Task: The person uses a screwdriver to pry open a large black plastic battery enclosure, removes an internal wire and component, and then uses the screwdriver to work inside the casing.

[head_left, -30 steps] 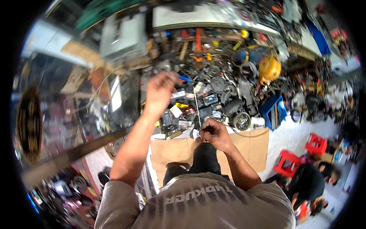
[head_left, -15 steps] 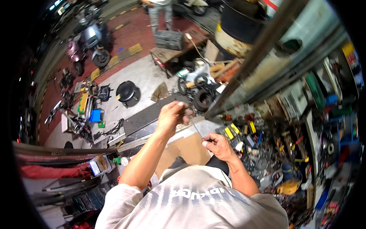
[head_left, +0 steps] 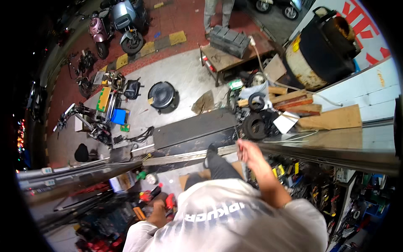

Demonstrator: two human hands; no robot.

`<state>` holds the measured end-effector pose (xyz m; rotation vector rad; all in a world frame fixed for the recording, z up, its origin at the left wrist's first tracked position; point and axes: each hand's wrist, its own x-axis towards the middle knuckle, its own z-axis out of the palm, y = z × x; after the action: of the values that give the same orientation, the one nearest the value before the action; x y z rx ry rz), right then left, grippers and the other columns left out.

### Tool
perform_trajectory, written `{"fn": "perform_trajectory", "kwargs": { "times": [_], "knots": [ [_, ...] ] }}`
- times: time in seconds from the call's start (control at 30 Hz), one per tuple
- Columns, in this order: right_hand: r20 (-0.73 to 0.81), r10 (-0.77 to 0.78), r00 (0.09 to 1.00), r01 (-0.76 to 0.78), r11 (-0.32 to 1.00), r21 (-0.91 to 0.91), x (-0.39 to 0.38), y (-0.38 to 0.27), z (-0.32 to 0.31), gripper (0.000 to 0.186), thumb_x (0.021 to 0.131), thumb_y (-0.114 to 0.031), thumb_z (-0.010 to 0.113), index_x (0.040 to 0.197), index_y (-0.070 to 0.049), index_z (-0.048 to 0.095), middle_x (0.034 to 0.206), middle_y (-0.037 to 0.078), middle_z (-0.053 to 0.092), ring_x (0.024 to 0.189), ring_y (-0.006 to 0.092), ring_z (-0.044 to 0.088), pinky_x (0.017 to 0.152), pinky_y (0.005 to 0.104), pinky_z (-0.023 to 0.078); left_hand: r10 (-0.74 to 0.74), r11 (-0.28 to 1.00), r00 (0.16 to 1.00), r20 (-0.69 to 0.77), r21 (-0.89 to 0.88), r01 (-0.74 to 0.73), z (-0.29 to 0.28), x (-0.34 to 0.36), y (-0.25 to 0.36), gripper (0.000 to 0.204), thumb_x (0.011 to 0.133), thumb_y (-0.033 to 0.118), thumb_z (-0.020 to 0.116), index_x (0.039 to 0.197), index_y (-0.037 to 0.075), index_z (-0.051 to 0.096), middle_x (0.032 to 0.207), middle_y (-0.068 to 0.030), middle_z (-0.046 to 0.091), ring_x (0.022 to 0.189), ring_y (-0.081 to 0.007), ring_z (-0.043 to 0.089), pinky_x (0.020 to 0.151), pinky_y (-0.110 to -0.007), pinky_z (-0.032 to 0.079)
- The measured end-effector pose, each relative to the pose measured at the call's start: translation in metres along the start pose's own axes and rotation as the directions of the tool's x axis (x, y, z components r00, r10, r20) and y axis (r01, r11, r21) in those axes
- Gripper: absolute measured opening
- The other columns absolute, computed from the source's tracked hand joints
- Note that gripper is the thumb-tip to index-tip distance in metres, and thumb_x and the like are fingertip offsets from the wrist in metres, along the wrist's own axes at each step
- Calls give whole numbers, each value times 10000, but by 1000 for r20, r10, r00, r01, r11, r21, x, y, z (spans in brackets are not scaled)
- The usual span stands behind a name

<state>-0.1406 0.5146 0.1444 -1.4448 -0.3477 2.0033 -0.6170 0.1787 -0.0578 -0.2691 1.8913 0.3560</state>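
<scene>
My right hand (head_left: 250,153) is raised over the doorway threshold, its fingers pinched together. A thin metal rod (head_left: 236,133) sticks up from the fingertips; its exact kind cannot be made out. Down at my left side, my left hand (head_left: 158,200) is beside red-and-black things (head_left: 145,195) and a red object (head_left: 170,201) that look like tools. Its fingers are mostly hidden, so whether it grips any of them does not show. A sheet of brown cardboard (head_left: 183,181) lies under my legs.
A dark ramp (head_left: 195,128) lies beyond the metal threshold (head_left: 189,157). Outside are a round black stool (head_left: 161,95), a low table (head_left: 214,65) bearing a grey toolbox (head_left: 228,41), tyres (head_left: 254,126) and wood pieces (head_left: 294,101). A person's legs (head_left: 218,14) stand farther off. Tools crowd both sides.
My left hand has left the rod and dropped to the red things at my left side. My right hand still holds the rod. The view has turned, and one foot now shows at the threshold.
</scene>
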Motion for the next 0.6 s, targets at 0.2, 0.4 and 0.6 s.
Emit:
{"fn": "perform_trajectory", "kwargs": {
  "times": [0.2, 0.4, 0.6],
  "knots": [
    [79, 74, 994, -67, 993, -94, 103, -110, 136, 247, 1063, -342, 690, 1000, -103, 672, 753, 17, 640, 537, 120, 555, 483, 292, 415, -107, 991, 993, 57, -72, 111, -19, -58, 63, 336, 1038, 298, 574, 1154, 33, 745, 1069, -173, 793, 900, -344, 767, 774, -478, 599],
    [126, -44, 991, 73, 970, -231, 212, -181, 213, 270, 1024, -335, 754, 944, -100, 648, 723, 14, 617, 538, 94, 529, 469, 281, 381, 5, 1000, 999, 43, 29, -6, -30, 20, 271, 308, 1043, 268, 557, 1165, 45, 731, 1051, -161, 789, 852, -326, 764, 725, -462, 609],
    [-46, -125, 991, 118, 984, -134, 303, -240, 234, 263, 1022, -296, 761, 962, -66, 647, 657, -10, 571, 480, 89, 471, 423, 287, 332, 441, 896, 897, 28, 46, -442, 42, 51, 648, 322, 1039, 248, 539, 1227, 28, 680, 1046, -157, 781, 802, -340, 759, 679, -464, 611]
  ]
}}
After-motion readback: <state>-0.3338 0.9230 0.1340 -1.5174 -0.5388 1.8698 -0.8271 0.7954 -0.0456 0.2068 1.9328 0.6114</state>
